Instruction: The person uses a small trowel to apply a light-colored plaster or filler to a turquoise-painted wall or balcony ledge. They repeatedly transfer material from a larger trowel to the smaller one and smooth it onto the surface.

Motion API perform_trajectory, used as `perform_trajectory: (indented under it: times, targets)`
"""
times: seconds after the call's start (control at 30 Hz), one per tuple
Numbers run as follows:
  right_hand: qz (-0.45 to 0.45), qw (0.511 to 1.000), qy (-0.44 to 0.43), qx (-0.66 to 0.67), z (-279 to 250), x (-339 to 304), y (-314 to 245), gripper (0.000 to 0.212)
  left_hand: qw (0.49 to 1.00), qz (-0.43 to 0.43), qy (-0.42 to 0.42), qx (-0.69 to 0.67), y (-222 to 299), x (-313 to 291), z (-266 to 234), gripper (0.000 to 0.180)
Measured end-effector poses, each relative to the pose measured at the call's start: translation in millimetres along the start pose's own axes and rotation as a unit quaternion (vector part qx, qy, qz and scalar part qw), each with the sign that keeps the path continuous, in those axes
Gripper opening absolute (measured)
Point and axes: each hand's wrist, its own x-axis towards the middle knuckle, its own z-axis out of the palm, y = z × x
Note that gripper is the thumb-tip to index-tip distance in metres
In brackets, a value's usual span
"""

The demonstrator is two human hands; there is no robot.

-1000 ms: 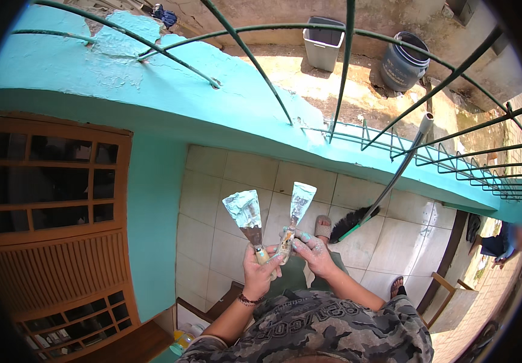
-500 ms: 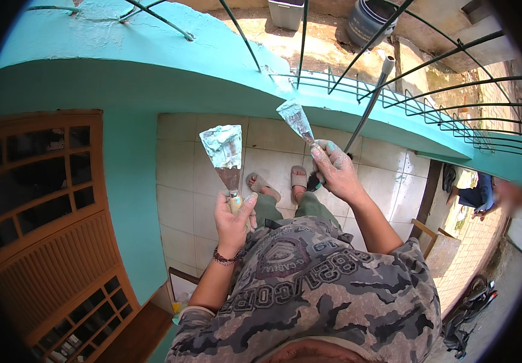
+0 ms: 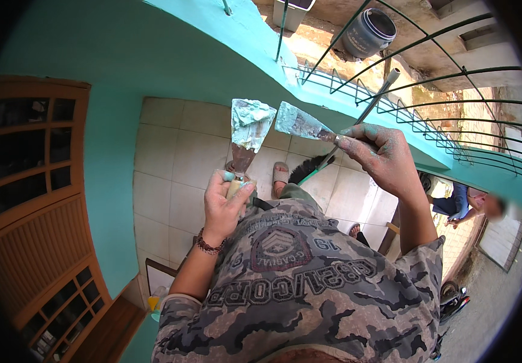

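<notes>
My left hand (image 3: 227,209) is closed round the pale handle of a wide putty knife (image 3: 244,158). Thick light-turquoise filler (image 3: 252,123) is heaped on that blade, which points up and away from me. In my right hand (image 3: 382,154) I pinch a narrower putty knife (image 3: 302,123), its handle mostly covered by my fingers. This second blade is smeared with the same turquoise paste and points left. Its tip is very near the right edge of the wide blade; I cannot tell whether they touch. Specks of paste stick to the fingers of both hands.
Beyond my hands runs a turquoise ledge (image 3: 242,36) with dark green metal bars (image 3: 421,41). A broom (image 3: 312,169) leans against it by its long grey pole (image 3: 377,97). Wooden doors (image 3: 37,181) stand left. A blue-grey drum (image 3: 367,35) is outside; a person (image 3: 460,202) sits at far right.
The narrower putty knife has swung from pointing up to pointing left, close beside the wide one. My left hand has raised the wide knife slightly. My view has turned, and one foot has stepped back.
</notes>
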Motion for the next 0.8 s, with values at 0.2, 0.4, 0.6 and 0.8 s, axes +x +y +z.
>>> perform_trajectory:
  times: [0.2,0.4,0.6,0.8]
  targets:
    - [0.023,0.999,-0.011,-0.047,-32,20,-12,0.029,0.997,0.048,-0.028,0.061,-1,-3,-20,0.026]
    - [0.036,0.994,-0.1,0.008,-42,34,-8,0.024,0.993,0.077,-0.05,0.08,8,-7,-42,0.028]
    - [-0.004,0.979,-0.177,0.096,-47,66,31,0.025,0.984,0.042,-0.146,0.098,21,-6,-69,0.033]
    - [-0.146,0.941,-0.275,0.131,-21,100,41,0.021,0.966,-0.066,-0.234,0.094,44,-1,-70,0.035]
